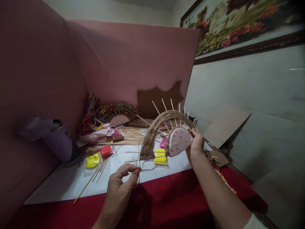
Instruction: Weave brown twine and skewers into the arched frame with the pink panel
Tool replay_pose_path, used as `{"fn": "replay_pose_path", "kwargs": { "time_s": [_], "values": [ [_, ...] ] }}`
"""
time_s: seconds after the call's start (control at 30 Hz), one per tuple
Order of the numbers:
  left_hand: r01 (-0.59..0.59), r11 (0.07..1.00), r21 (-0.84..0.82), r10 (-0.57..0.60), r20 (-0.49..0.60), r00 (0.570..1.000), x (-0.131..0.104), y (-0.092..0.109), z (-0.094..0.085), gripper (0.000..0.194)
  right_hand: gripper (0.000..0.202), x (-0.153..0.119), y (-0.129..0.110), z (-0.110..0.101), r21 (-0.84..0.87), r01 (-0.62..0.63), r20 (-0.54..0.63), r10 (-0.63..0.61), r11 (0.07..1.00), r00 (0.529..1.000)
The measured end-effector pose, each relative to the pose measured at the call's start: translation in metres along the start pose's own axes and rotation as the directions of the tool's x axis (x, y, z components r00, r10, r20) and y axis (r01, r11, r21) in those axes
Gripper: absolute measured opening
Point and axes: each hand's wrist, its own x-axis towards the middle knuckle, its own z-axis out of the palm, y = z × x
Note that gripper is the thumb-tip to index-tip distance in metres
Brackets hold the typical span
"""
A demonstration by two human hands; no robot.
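My right hand grips the right side of a fan-shaped craft and holds it up over the table. The craft has a half-circle of white cloth with red spots, thin wooden sticks fanning outward, and an arch of brown twine woven across them. Stick ends poke out past the arch. Near its lower left end, my left hand pinches a thin strand of twine between thumb and fingertips. Beneath the craft lie a yellow clay packet and a pink packet.
A finished-looking decorated fan leans at the back beside brown card. Loose sticks, a yellow packet and a red packet lie left. A purple bottle stands far left. White paper covers red cloth.
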Motion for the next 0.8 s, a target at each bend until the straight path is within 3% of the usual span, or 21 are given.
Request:
{"fn": "replay_pose_path", "kwargs": {
  "time_s": [0.1, 0.17, 0.2, 0.27, 0.33, 0.4, 0.5, 0.6, 0.8],
  "values": [
    [-0.194, 0.974, 0.117, 0.202, -0.069, 0.977, 0.006, -0.001, 0.004, 0.014, 0.022, -0.008, 0.005, 0.001, 0.008, -0.064, 0.033, 0.063, 0.998, 0.997],
    [-0.235, 0.967, 0.099, 0.241, -0.055, 0.969, 0.01, 0.001, 0.007, 0.012, 0.019, -0.013, 0.009, 0.001, 0.022, -0.114, 0.04, 0.113, 0.993, 0.993],
    [-0.194, 0.98, 0.05, 0.196, -0.044, 0.98, 0.012, 0.002, 0.009, 0.012, 0.018, -0.016, 0.011, 0.001, 0.03, -0.14, 0.039, 0.138, 0.99, 0.99],
    [0.001, 0.995, -0.1, -0.001, 0.0, 1.0, 0.016, 0.006, 0.013, 0.015, 0.016, -0.021, 0.015, 0.001, 0.045, -0.192, 0.037, 0.19, 0.98, 0.981],
    [0.215, 0.941, -0.261, -0.2, 0.082, 0.976, 0.019, 0.012, 0.016, 0.019, 0.013, -0.025, 0.019, 0.002, 0.059, -0.241, 0.038, 0.239, 0.969, 0.97],
    [0.308, 0.86, -0.407, -0.274, 0.14, 0.951, 0.022, 0.02, 0.017, 0.017, 0.009, -0.028, 0.023, 0.003, 0.07, -0.288, 0.039, 0.286, 0.955, 0.957],
    [0.315, 0.721, -0.617, -0.3, 0.132, 0.945, 0.026, 0.031, 0.014, 0.012, 0.007, -0.03, 0.027, 0.004, 0.085, -0.351, 0.034, 0.349, 0.933, 0.936],
    [0.291, 0.622, -0.727, -0.344, 0.08, 0.936, 0.031, 0.039, 0.011, 0.016, 0.008, -0.031, 0.029, 0.004, 0.105, -0.4, 0.021, 0.4, 0.911, 0.916],
    [0.053, 0.608, -0.792, -0.285, -0.155, 0.946, 0.043, 0.038, 0.015, 0.018, 0.009, -0.04, 0.032, 0.01, 0.142, -0.47, 0.037, 0.47, 0.871, 0.882]
  ]
}}
